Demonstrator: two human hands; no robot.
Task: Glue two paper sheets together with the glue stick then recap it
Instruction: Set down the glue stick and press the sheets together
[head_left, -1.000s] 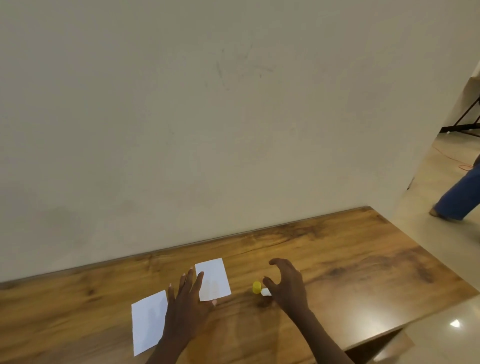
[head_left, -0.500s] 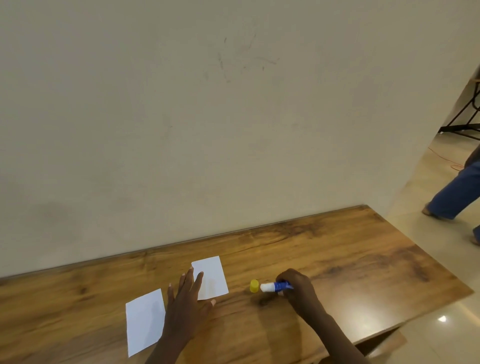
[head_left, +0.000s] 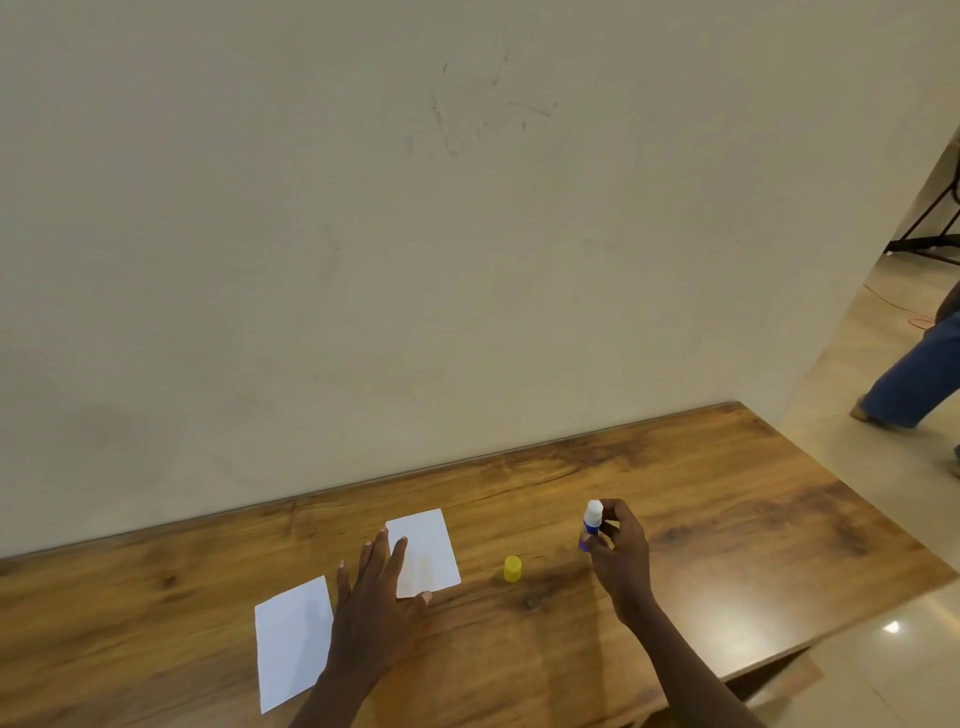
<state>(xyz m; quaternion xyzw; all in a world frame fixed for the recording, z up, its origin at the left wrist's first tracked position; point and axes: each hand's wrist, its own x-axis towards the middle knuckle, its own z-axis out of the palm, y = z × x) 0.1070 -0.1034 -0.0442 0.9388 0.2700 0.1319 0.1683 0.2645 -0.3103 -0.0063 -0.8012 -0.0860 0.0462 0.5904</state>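
On the wooden table, our right hand grips the uncapped glue stick upright above the wood. Its yellow cap stands between our hands. Our left hand lies flat, fingers straight, across the far paper sheet's edge; the near sheet lies beside it.

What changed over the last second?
Right hand closed on the glue stick lying on the table and lifted it upright, away from the yellow cap. Cap stayed put; left hand still flat beside the far sheet; near sheet unmoved too.
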